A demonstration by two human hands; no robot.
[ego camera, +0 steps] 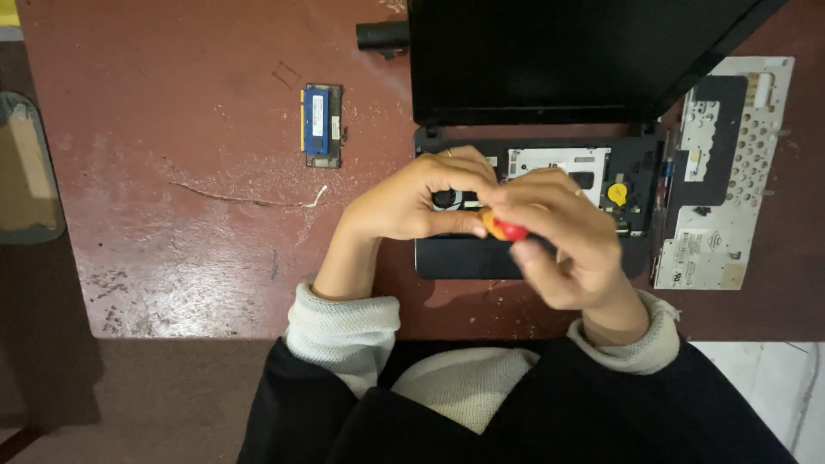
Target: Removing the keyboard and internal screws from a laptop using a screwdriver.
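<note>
While both hands meet over the opened laptop base (pixel 533 215), the right hand (pixel 563 236) is closed around a screwdriver handle (pixel 504 228), red with an orange-yellow end, which shows between thumb and curled fingers; the shaft and tip are hidden behind the hands. The left hand (pixel 412 202) is curled with its fingertips pressed against the orange-yellow end of the handle, and its fingers bend down over the exposed interior; whether it pinches any part there cannot be told. The laptop sits on a worn reddish-brown table (pixel 172 129), keyboard removed, with a silver metal frame (pixel 559 161), a yellow round component (pixel 617 194) and a small dark fan opening (pixel 444 198) visible inside. The black screen lid (pixel 559 60) stands open at the far side. The removed keyboard (pixel 726 172) lies face down just beside the laptop on the right, its pale perforated backing up. A memory module (pixel 321 125) with a blue label lies well apart to the left, near a thin pale wire (pixel 249 199). A black cylindrical part (pixel 383 36) rests near the lid's left corner
</note>
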